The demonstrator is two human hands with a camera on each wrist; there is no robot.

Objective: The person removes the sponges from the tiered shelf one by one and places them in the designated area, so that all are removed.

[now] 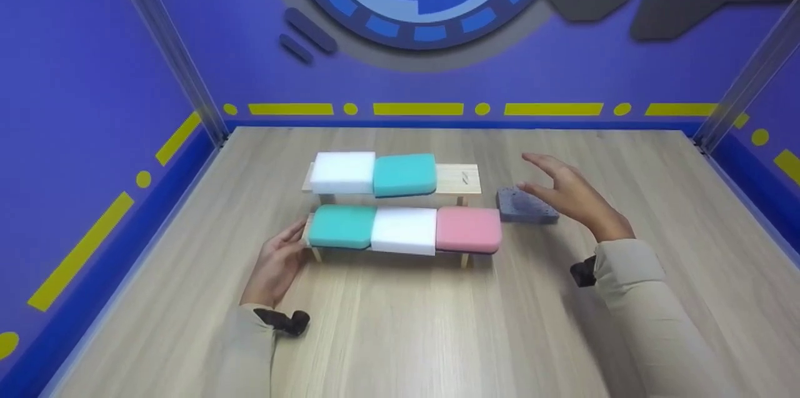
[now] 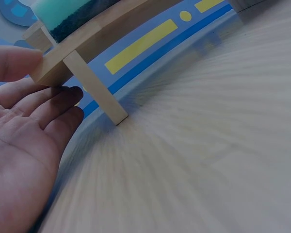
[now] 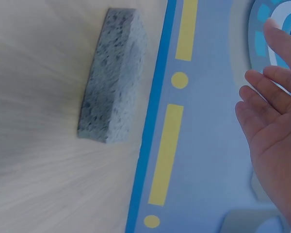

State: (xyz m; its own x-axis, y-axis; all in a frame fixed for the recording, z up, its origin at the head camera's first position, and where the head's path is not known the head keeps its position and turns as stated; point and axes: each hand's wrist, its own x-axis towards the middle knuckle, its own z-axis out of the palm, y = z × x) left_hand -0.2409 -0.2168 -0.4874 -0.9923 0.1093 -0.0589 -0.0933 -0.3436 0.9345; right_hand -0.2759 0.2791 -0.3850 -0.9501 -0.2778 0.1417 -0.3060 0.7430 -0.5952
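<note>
My left hand (image 1: 274, 267) holds the left end of a small wooden bench (image 2: 82, 44), thumb along the plank's end and fingers beneath it. On this front bench lie a teal sponge (image 1: 342, 225), a white sponge (image 1: 404, 229) and a pink sponge (image 1: 469, 229), side by side. The teal one shows a dark underside in the left wrist view. My right hand (image 1: 575, 198) hovers with spread, relaxed fingers over a grey porous block (image 1: 527, 212), which lies on the table right of the benches. Nothing is in the right hand.
Behind the front bench stands a second wooden bench (image 1: 458, 178), bearing another white sponge (image 1: 344, 172) and another teal sponge (image 1: 405, 174). Its right end is bare plank. Blue printed panels (image 1: 437, 85) wall the wooden table (image 1: 400, 329) at back and sides.
</note>
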